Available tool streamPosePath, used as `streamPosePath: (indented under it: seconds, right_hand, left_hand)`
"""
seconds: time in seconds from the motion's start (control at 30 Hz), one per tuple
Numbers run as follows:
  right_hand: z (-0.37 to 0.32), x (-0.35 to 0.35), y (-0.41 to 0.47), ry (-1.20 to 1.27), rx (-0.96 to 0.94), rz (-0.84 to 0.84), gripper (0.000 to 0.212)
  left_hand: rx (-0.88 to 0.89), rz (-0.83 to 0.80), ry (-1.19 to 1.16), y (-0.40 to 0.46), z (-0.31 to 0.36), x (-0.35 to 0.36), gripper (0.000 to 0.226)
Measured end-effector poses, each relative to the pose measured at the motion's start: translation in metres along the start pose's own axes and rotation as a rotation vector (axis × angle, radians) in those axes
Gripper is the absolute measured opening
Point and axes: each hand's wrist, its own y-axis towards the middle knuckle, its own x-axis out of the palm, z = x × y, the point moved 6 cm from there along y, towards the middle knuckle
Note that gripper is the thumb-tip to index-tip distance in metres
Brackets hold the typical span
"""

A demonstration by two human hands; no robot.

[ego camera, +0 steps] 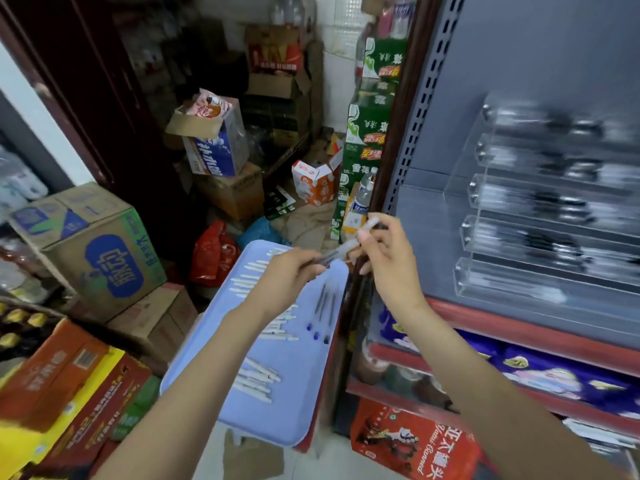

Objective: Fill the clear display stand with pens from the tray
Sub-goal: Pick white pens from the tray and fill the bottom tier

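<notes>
Landmark: tray point(304, 403), pale blue plastic, lower centre of view.

- Pens, white point(258, 379): a loose group lying on the near part of the tray. A second white group point(282, 329) lies at mid-tray, and a row of white ones point(247, 277) lies along the tray's far left side.
- Pens, dark with blue ends point(323, 311): a few lying side by side on the tray's right side, beside the mid-tray white group.
- Left hand point(287, 275): above the far part of the tray, fingers curled round the dark end of a pen point(341, 252). The pen is blurred.
- Right hand point(384, 251): just beyond the tray's far right corner, fingertips pinching the pale end of the same pen; both hands meet on it. Whether a second pen is among the fingers cannot be told.
- Display stand point(540, 216): clear plastic, stepped tiers, well to the right of the tray on a grey shelf point(519, 320) with a red front edge. Its tiers hold blurred pens of light and dark colour; the count cannot be told.
- Blue packets point(540, 368): on the shelf below the stand, right of the tray.
- Cardboard boxes point(100, 251): stacked left of the tray.
- Red bag point(213, 252): on the floor beyond the tray's far left corner.
- Red carton point(415, 441): on the floor, right of the tray's near end.
</notes>
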Motion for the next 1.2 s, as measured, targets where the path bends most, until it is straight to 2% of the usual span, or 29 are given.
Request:
streamPosePath:
  seconds: [0.07, 0.13, 0.33, 0.47, 0.57, 0.7, 0.93, 1.07, 1.2]
  right_hand:
    - [-0.013, -0.039, -0.008, 0.048, -0.049, 0.016, 0.01]
    - [-0.021, -0.083, -0.015, 0.099, -0.093, 0.037, 0.014]
    - [-0.015, -0.221, -0.03, 0.164, -0.079, 0.188, 0.013]
    - [-0.003, -0.277, -0.035, 0.049, -0.033, 0.192, 0.009]
    - [0.01, -0.289, -0.034, -0.173, -0.02, 0.129, 0.009]
    - [0.021, -0.285, -0.028, -0.599, -0.027, 0.017, 0.009]
    - [0.031, -0.276, -0.021, -0.898, 0.018, -0.068, 0.008]
    - [0.03, -0.27, -0.012, -0.902, 0.029, -0.154, 0.015]
    - [0.018, -0.278, -0.024, -0.539, 0.022, -0.171, 0.034]
  left_hand:
    - [0.077, -0.001, 0.032, 0.003, 0.037, 0.014, 0.016]
    - [0.139, 0.04, 0.038, 0.005, 0.074, 0.03, 0.018]
    - [0.204, 0.363, 0.021, 0.004, 0.156, 0.072, 0.024]
    - [0.185, 0.376, -0.04, -0.002, 0.192, 0.1, 0.018]
    - [0.125, 0.334, -0.044, -0.004, 0.204, 0.116, 0.009]
    - [0.147, 0.291, 0.027, -0.001, 0.211, 0.124, 0.011]
    - [0.152, 0.262, 0.101, 0.002, 0.212, 0.128, 0.013]
    - [0.172, 0.182, 0.177, 0.01, 0.212, 0.139, 0.017]
    - [0.179, 0.11, 0.267, 0.024, 0.218, 0.151, 0.017]
